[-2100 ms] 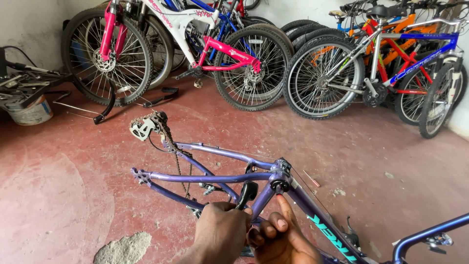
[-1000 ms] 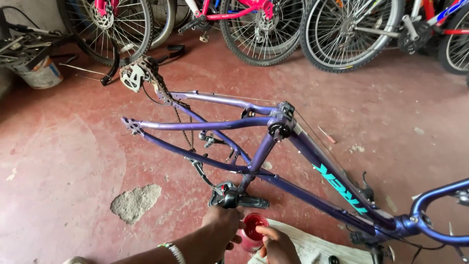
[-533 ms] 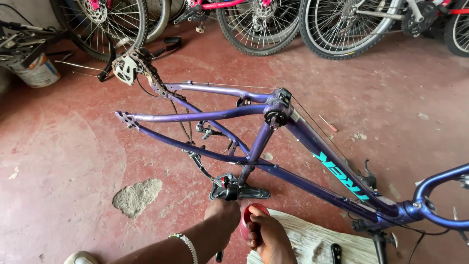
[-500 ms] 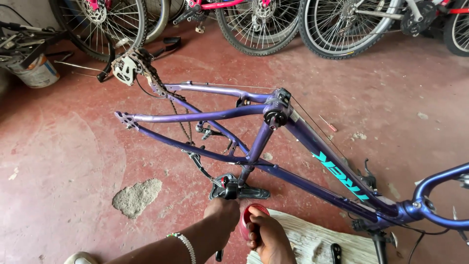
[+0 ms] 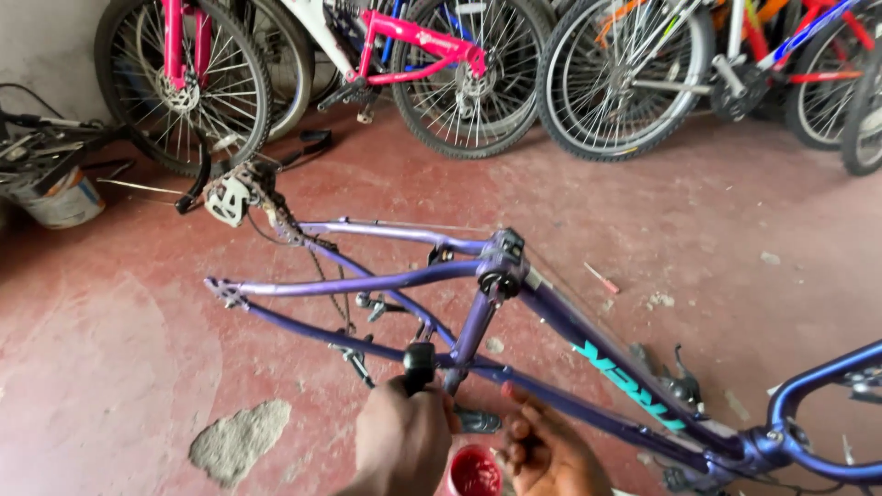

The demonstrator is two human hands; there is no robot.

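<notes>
A purple bicycle frame (image 5: 367, 280) without wheels lies on the red floor, its rear derailleur (image 5: 230, 197) at the far left. My left hand (image 5: 401, 441) is closed around a black crank pedal (image 5: 419, 358) at the frame's bottom bracket. My right hand (image 5: 551, 450) is just right of it, fingers curled around a small red tub (image 5: 473, 470) with one red-tipped finger raised toward the frame's lower tube. The tub's content looks red and glossy.
Several bicycles stand along the back wall, among them a pink one (image 5: 404, 41) and a red-and-blue one (image 5: 781, 55). A paint bucket (image 5: 60, 197) and scrap parts sit at the far left. A grey patch (image 5: 241, 441) marks the floor. A small screwdriver (image 5: 602, 278) lies right of the frame.
The camera has tipped up and come closer. My left hand has risen from the floor by the bottom bracket onto the black pedal. The red tub stays in my right hand.
</notes>
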